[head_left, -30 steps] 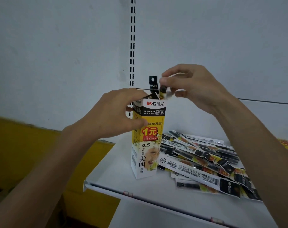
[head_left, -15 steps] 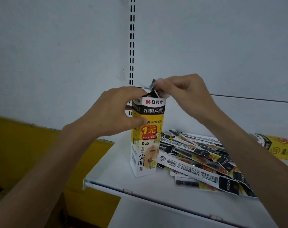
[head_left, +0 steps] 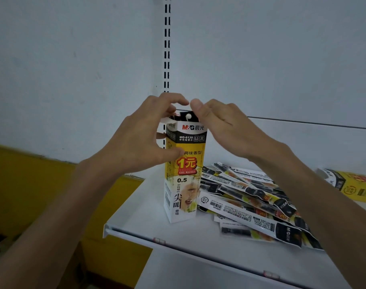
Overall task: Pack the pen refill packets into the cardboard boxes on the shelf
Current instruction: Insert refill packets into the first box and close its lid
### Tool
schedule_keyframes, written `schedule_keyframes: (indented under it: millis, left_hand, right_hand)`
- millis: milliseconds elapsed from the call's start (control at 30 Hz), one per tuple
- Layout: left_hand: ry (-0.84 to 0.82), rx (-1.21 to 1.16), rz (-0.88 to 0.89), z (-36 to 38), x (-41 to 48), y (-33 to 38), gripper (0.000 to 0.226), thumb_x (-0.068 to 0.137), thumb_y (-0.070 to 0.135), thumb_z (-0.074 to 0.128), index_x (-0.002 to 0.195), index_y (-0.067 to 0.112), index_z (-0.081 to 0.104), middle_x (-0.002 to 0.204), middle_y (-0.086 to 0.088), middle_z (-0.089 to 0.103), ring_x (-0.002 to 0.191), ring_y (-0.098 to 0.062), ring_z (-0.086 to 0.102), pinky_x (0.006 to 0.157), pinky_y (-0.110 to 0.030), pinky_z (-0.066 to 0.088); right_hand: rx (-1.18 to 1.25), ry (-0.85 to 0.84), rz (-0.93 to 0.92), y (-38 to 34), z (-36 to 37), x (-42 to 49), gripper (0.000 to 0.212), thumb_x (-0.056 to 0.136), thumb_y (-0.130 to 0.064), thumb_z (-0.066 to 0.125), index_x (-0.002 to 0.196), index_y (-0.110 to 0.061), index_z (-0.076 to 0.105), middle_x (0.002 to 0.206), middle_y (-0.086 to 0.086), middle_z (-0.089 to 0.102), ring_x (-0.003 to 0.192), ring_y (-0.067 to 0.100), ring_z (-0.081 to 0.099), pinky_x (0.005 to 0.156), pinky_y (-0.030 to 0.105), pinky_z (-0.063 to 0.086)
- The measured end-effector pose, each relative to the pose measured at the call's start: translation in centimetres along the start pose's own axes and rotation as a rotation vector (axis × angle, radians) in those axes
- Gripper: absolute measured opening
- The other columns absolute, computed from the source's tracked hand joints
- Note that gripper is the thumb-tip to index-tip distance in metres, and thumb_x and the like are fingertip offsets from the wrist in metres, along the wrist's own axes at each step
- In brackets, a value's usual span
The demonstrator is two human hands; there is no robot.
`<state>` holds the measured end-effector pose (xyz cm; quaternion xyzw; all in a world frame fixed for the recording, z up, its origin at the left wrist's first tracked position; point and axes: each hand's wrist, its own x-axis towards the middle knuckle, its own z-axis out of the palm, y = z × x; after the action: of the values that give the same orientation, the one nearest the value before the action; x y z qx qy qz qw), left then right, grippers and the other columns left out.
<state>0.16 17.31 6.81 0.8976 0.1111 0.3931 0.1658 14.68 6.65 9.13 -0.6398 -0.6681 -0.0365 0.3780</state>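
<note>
1. A second ago the right hand (head_left: 226,126) pinched one packet (head_left: 187,116) with its black header well above the cardboard box (head_left: 184,174). Since then the packet has gone down inside, and only the header with its white hang hole shows over the rim.
2. The left hand (head_left: 140,142) has kept its place on the box, while its upper fingers have risen and now arch over the mouth.
3. We judge this packet is almost packed and needs only a last push to sit below the rim. The pile of packets (head_left: 251,199) is still large, so most of the task remains.
4. The left fingers are curled round the box, with the thumb pressed on its yellow front and the palm against its left side. The right thumb stands upright beside the header and the other right fingers curl down behind the box. We cannot tell whether they grip the packet or only rest on it.
5. The box stands upright near the front left corner of the shelf (head_left: 136,207), with its top flaps open. It is tall and narrow, white and yellow with black bands.
6. The loose packets are long, flat sleeves with black ends and barcodes. They lie criss-crossed just right of the box, reaching toward the front edge.
7. A second box (head_left: 353,184) lies flat near the shelf's right edge.
</note>
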Motion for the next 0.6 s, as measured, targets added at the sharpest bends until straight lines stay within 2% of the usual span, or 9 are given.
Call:
schedule_keyframes:
  millis: [33,100,167,200,333,433,467,533,600]
  left_hand:
    - [0.001,0.000,-0.001,0.0,0.0,0.0,0.076,0.061,0.026,0.080,0.111,0.054,0.030,0.119,0.007,0.045,0.107,-0.002,0.046,0.078,-0.021,0.051]
    - [-0.004,-0.005,0.005,-0.1,-0.1,0.0,0.075,0.061,0.023,0.080,0.112,0.051,0.032,0.118,0.008,0.045,0.109,-0.003,0.047,0.079,-0.021,0.051]
    - [-0.007,0.000,0.016,0.0,-0.2,-0.1,0.074,0.062,0.021,0.080,0.112,0.048,0.033,0.119,0.009,0.045,0.110,-0.001,0.046,0.079,-0.019,0.050]
    - [-0.008,0.002,0.016,0.1,-0.2,-0.2,0.073,0.063,0.021,0.079,0.113,0.048,0.033,0.119,0.009,0.045,0.110,0.001,0.045,0.079,-0.019,0.050]
    - [-0.010,-0.006,0.018,0.2,-0.2,-0.6,0.069,0.060,0.032,0.075,0.113,0.048,0.033,0.120,0.011,0.044,0.110,0.005,0.043,0.079,-0.016,0.049]
    - [-0.011,-0.001,0.018,0.2,-0.1,-0.6,0.068,0.057,0.037,0.069,0.112,0.050,0.032,0.118,0.013,0.044,0.109,0.007,0.044,0.078,-0.014,0.048]
    - [-0.012,-0.001,0.019,0.2,0.0,-0.7,0.068,0.056,0.037,0.069,0.112,0.050,0.033,0.118,0.013,0.044,0.109,0.008,0.044,0.077,-0.014,0.048]
    - [-0.014,0.005,0.027,0.2,0.0,-0.7,0.067,0.057,0.037,0.069,0.112,0.050,0.033,0.117,0.015,0.045,0.107,0.015,0.041,0.076,-0.012,0.048]
    - [-0.011,0.018,0.037,0.2,0.1,-0.7,0.066,0.057,0.037,0.069,0.112,0.050,0.033,0.115,0.017,0.046,0.104,0.021,0.040,0.075,-0.010,0.048]
  right_hand:
    - [0.056,-0.012,0.047,0.2,-0.4,0.1,0.081,0.082,-0.059,0.023,0.105,0.008,0.063,0.110,0.019,0.066,0.095,0.028,0.062,0.064,0.018,0.042]
    - [0.189,0.047,0.064,0.5,-1.1,0.0,0.051,0.092,-0.049,0.039,0.101,-0.010,0.070,0.103,0.000,0.070,0.092,0.007,0.064,0.076,0.007,0.045]
    - [0.275,0.151,-0.027,1.2,-1.5,-0.1,0.027,0.090,-0.036,0.051,0.089,-0.017,0.071,0.087,-0.007,0.071,0.087,0.005,0.065,0.091,0.024,0.049]
    - [0.299,0.160,-0.069,1.5,-1.5,-0.1,0.025,0.087,-0.035,0.052,0.084,-0.017,0.070,0.081,-0.007,0.071,0.086,0.008,0.065,0.092,0.030,0.048]
    - [0.234,0.133,-0.066,1.2,-0.7,-0.2,0.035,0.086,-0.046,0.046,0.075,-0.024,0.070,0.076,-0.009,0.070,0.083,0.007,0.063,0.090,0.029,0.046]
    - [0.141,0.151,-0.036,0.8,-0.2,-0.1,0.039,0.085,-0.055,0.040,0.071,-0.033,0.068,0.085,-0.008,0.068,0.091,0.008,0.061,0.090,0.033,0.045]
    - [0.120,0.158,-0.035,0.6,0.0,-0.1,0.047,0.085,-0.060,0.038,0.072,-0.027,0.069,0.089,0.001,0.067,0.092,0.015,0.062,0.087,0.033,0.045]
    - [0.028,0.158,-0.093,0.3,0.3,0.0,0.075,0.081,-0.062,0.029,0.079,0.002,0.069,0.092,0.025,0.063,0.086,0.035,0.059,0.075,0.029,0.042]
    - [-0.080,0.148,-0.127,-0.3,0.4,0.0,0.084,0.079,-0.059,0.023,0.086,0.015,0.062,0.091,0.032,0.060,0.084,0.040,0.057,0.066,0.027,0.037]
